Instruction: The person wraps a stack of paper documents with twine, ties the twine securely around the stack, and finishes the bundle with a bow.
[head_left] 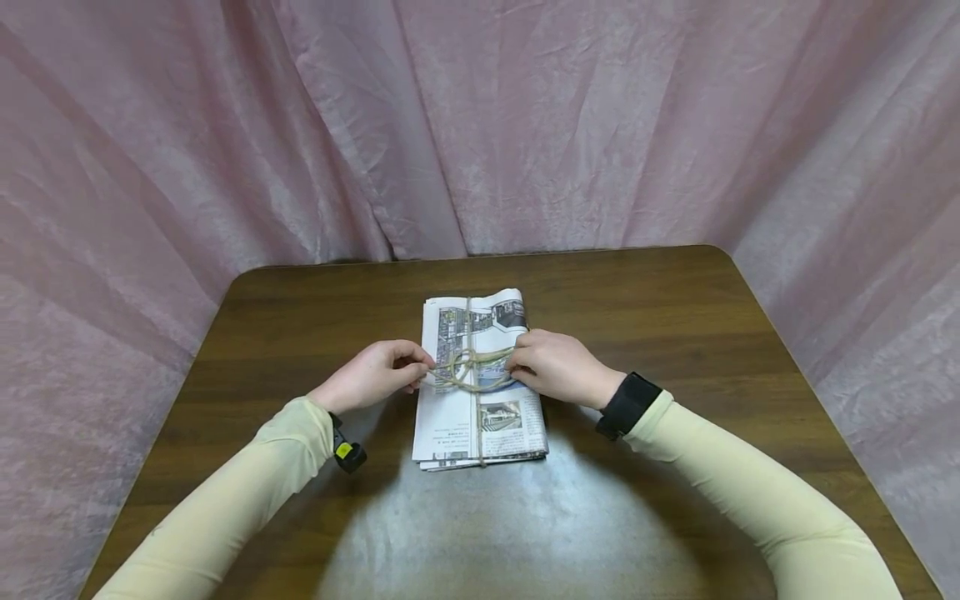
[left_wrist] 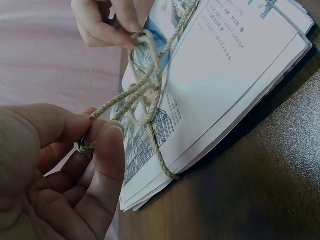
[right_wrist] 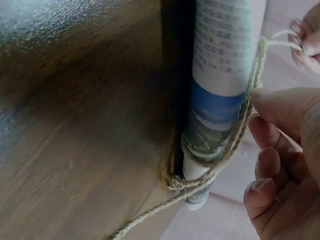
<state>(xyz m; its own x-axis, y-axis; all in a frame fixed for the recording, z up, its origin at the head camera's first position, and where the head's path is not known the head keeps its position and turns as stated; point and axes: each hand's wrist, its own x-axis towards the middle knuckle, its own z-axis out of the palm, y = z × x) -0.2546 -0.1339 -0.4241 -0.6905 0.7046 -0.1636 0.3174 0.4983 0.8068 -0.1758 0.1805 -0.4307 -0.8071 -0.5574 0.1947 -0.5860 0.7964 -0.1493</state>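
Note:
A stack of folded newspapers [head_left: 447, 423] lies on the table, tied lengthwise and crosswise with rough tan twine [left_wrist: 159, 156]. Loose loops and a knot [left_wrist: 149, 95] sit at the middle of its top. At the left edge of the stack, my left hand [head_left: 378, 375] pinches twine strands between thumb and forefinger, and they run taut from the knot. Over the right edge, my right hand [head_left: 558, 365] pinches a twine loop with thumb and forefinger. In the right wrist view a twine end [right_wrist: 150, 212] hangs past the stack's side.
The brown wooden table [head_left: 637, 300] extends around the stack, with a bright reflection near its front. Pink curtains [head_left: 570, 125] hang behind and at both sides. A dark band [head_left: 632, 404] is on the right wrist, and a small dark device [head_left: 347, 450] on the left.

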